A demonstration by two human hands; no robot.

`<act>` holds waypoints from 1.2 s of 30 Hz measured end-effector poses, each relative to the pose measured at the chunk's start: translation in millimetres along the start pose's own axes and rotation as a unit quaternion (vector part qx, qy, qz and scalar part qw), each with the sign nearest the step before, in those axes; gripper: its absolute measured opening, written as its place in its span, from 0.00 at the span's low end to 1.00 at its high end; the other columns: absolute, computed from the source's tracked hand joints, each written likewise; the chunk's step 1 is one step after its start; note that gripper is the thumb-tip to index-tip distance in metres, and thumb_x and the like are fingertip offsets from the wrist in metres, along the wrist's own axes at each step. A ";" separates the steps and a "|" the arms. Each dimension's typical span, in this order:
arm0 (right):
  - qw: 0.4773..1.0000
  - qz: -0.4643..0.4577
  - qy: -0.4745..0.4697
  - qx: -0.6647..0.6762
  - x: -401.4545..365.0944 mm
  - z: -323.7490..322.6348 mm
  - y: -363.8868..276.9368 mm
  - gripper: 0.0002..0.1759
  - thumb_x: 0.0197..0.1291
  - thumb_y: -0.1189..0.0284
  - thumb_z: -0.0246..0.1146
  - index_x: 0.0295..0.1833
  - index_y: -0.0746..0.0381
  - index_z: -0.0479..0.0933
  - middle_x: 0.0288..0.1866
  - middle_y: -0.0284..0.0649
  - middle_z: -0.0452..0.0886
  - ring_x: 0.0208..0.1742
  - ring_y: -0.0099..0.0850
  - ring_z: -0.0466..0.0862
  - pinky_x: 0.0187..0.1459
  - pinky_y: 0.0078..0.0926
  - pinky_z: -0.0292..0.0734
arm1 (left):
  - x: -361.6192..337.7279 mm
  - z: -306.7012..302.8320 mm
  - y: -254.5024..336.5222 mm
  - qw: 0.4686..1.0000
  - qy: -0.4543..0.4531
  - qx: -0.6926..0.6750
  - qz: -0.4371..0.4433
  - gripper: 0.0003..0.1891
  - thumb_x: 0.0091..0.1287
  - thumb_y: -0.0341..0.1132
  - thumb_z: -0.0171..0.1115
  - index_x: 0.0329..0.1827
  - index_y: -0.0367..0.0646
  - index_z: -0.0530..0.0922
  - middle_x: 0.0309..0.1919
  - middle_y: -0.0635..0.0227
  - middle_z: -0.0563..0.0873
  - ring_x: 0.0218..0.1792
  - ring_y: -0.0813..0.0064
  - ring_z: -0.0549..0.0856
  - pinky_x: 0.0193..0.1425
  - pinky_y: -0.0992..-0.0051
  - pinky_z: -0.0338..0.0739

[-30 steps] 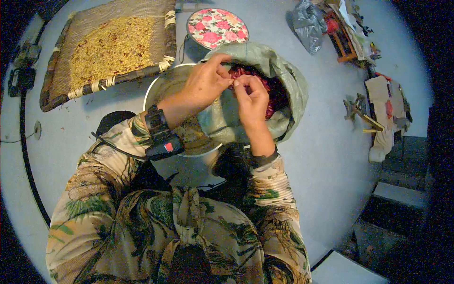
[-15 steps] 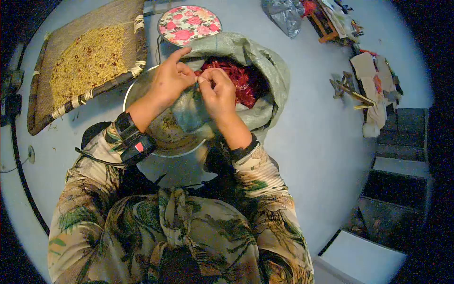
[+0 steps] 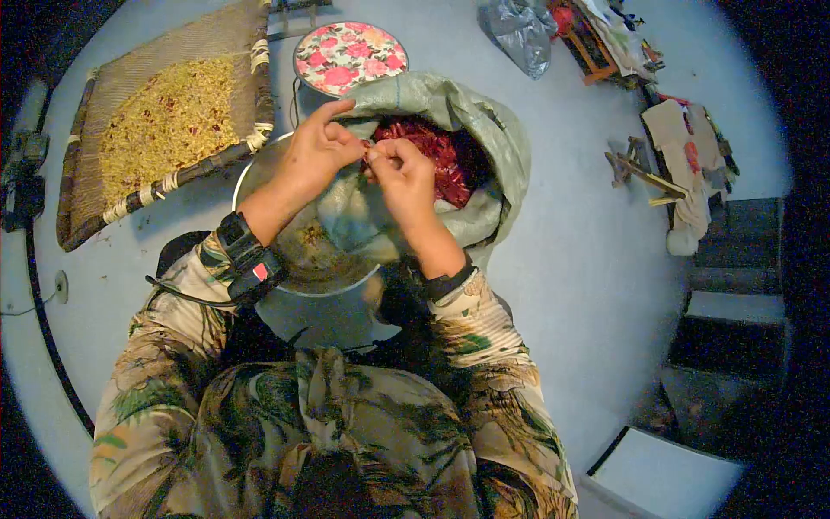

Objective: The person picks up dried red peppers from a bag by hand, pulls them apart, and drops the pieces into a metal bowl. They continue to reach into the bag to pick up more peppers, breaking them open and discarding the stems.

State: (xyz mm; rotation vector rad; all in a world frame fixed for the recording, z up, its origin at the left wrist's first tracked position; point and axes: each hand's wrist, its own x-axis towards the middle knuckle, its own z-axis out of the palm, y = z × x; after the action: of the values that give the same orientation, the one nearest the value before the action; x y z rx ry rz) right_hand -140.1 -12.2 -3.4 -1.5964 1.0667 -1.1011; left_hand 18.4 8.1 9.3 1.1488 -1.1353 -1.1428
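Observation:
My left hand (image 3: 316, 160) and my right hand (image 3: 405, 186) meet at the fingertips over the near edge of a pale green woven sack (image 3: 510, 156). Between their pinched fingers is a small red piece, seemingly a dried red chili (image 3: 367, 145), mostly covered by the fingers. One finger of the left hand sticks out away from the pinch. Dark red dried chilies (image 3: 445, 169) fill the open mouth of the sack. Beneath my hands stands a wide metal basin (image 3: 303, 268) with small bits at its bottom, partly covered by the sack's edge.
On the left lies a mesh tray (image 3: 173, 56) with yellow seeds (image 3: 164, 121) and red bits. A round flower-patterned stool top (image 3: 350, 59) stands behind the sack. A grey plastic bag (image 3: 521, 35) lies at the back; a wooden stand (image 3: 644, 169) and clothes (image 3: 674, 147) are at right.
The view has shifted slightly, so the scene sits a little lower. Both hands stay together at the red piece, with the right hand's fingers slightly repositioned.

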 end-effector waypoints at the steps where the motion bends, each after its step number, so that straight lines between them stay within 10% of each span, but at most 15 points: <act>1: 0.995 0.058 -0.002 0.078 1.4 1.1 1.3 0.05 0.58 0.74 0.63 0.35 0.65 0.77 0.30 0.39 0.80 0.28 0.28 0.81 0.30 0.26 0.77 | 0.9 -2.1 0.2 1.000 -0.007 -0.022 0.004 0.32 0.58 0.26 0.67 0.67 0.38 0.65 0.32 0.70 0.83 0.33 0.82 0.81 0.40 0.81 0.76; 12: 0.984 0.128 -0.001 0.124 5.1 -7.9 -16.7 0.07 0.62 0.72 0.63 0.37 0.66 0.79 0.31 0.36 0.82 0.27 0.23 0.81 0.31 0.21 0.79 | -4.6 -2.7 10.4 0.997 -0.020 0.058 0.037 0.24 0.67 0.32 0.61 0.65 0.38 0.68 0.33 0.72 0.79 0.33 0.82 0.78 0.39 0.81 0.74; 23: 0.983 -0.140 0.008 -0.120 3.9 -2.5 -6.0 0.06 0.54 0.72 0.62 0.30 0.64 0.76 0.27 0.43 0.76 0.27 0.37 0.77 0.30 0.31 0.72 | -6.1 -0.2 10.9 0.992 0.001 0.126 0.028 0.30 0.57 0.25 0.67 0.65 0.40 0.69 0.31 0.71 0.82 0.33 0.82 0.80 0.41 0.81 0.77; 36: 0.988 -0.094 0.026 -0.117 7.6 -15.6 -12.6 0.05 0.53 0.73 0.64 0.31 0.64 0.78 0.28 0.43 0.79 0.29 0.36 0.80 0.33 0.31 0.74 | -4.6 0.2 5.6 0.997 0.003 0.078 0.019 0.26 0.60 0.25 0.63 0.63 0.37 0.69 0.31 0.68 0.83 0.32 0.81 0.81 0.38 0.79 0.77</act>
State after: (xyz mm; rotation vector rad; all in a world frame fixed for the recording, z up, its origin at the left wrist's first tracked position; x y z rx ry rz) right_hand -151.3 -19.7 13.3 -1.8946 1.1297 -1.1808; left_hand 18.2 13.0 14.7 1.2434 -1.2543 -1.0338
